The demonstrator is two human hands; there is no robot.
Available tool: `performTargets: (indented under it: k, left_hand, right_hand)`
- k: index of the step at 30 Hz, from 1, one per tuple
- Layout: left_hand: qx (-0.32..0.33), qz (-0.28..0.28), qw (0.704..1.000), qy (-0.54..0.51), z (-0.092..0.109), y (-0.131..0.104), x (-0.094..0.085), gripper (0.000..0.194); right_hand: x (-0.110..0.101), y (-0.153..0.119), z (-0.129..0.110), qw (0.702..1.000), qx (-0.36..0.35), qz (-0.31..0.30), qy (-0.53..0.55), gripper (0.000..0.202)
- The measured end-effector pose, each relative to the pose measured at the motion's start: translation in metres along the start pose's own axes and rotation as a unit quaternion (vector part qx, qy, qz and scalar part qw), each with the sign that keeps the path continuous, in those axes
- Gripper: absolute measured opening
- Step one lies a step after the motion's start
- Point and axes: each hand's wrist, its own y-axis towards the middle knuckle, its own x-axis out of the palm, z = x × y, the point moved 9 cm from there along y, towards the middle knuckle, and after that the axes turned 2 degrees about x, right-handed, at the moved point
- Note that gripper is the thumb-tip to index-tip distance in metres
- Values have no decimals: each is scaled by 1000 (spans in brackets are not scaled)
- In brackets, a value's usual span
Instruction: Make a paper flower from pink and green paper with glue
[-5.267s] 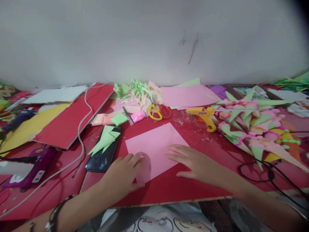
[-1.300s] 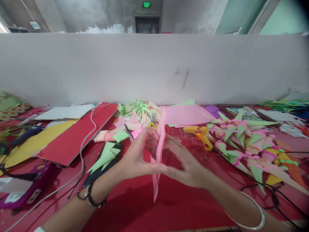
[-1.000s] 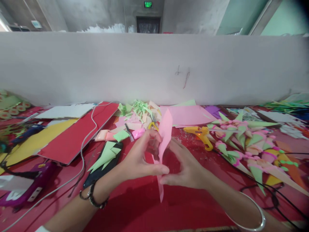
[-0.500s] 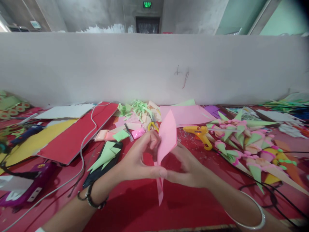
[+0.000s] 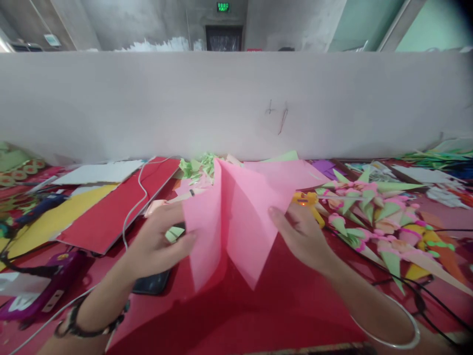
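A pale wall (image 5: 148, 103) runs along the far side of a red table (image 5: 240, 320). At left on the table lies a red board (image 5: 121, 212); at right is a heap of paper flowers (image 5: 373, 207). Nearer the middle, a pink sheet (image 5: 251, 217) is held up between the person's hands, creased upright down its middle and opened toward them like a book. Whether its lower corners touch the table cannot be told.

The left hand (image 5: 157, 241) pinches the sheet's left edge, thumb in front, the other fingers going behind, their tips hidden. The right hand (image 5: 301, 236) grips the right edge the same way, thumb flat on the near face. Below the left hand lies a black phone (image 5: 152, 283), and just behind the right one shows a yellow glue gun (image 5: 306, 198), partly covered.

The sheet looks light, thin and fairly stiff, likely to bend along its crease and to dent under hard fingertips. The outer edges seem the best hold, with a light thumb-and-finger pinch; the corners would probably curl first.
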Motion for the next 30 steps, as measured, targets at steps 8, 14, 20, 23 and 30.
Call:
performTargets:
  k: [8, 14, 20, 23, 30]
  left_hand:
    - [-293, 98, 951, -4, -96, -40, -43, 15]
    - [-99, 182, 908, 364, -39, -18, -54, 45]
    - [70, 115, 884, 448, 31, 29, -3, 41]
    - [41, 91, 902, 421, 21, 52, 4, 35]
    - [-4, 75, 923, 377, -7, 78, 10, 30]
  right_hand:
    - [-34, 1, 36, 990, 21, 91, -105, 23]
    - [-30, -2, 29, 991, 1, 93, -96, 28]
    - [-21, -2, 12, 994, -26, 65, -81, 22]
    - [-20, -2, 8, 995, -35, 65, -67, 22]
    - [-18, -5, 29, 996, 29, 77, -23, 31]
